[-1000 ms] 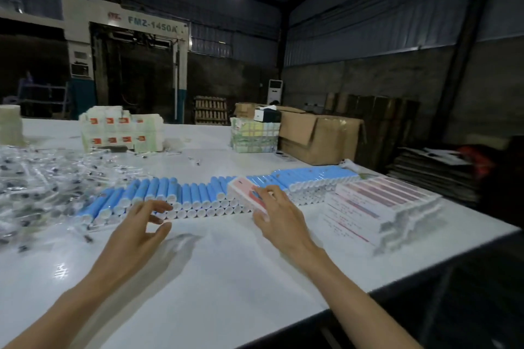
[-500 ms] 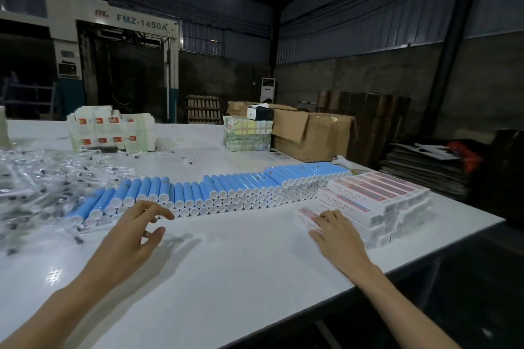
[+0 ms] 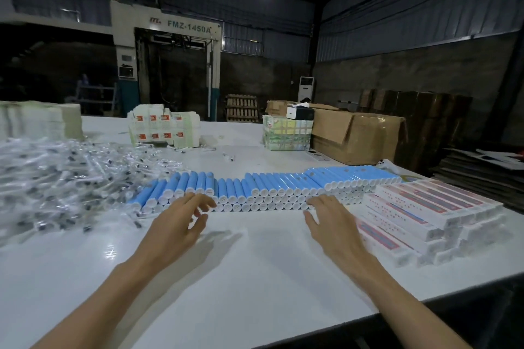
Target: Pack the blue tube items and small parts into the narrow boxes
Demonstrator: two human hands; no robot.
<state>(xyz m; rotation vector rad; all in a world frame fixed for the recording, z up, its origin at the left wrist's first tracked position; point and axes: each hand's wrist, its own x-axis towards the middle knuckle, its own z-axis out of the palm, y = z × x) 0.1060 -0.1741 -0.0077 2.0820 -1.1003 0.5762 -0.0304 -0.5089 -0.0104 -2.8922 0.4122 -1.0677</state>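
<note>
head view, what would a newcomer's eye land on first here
The long bank of blue tubes running across the middle of the white table stands out first, with the left hand and right hand open and empty just in front of it. A glittering heap of clear-wrapped small parts fills the left side, and stacked narrow boxes sit on the right.

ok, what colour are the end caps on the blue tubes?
White end caps on the blue tubes, clearest in the head view.
</note>
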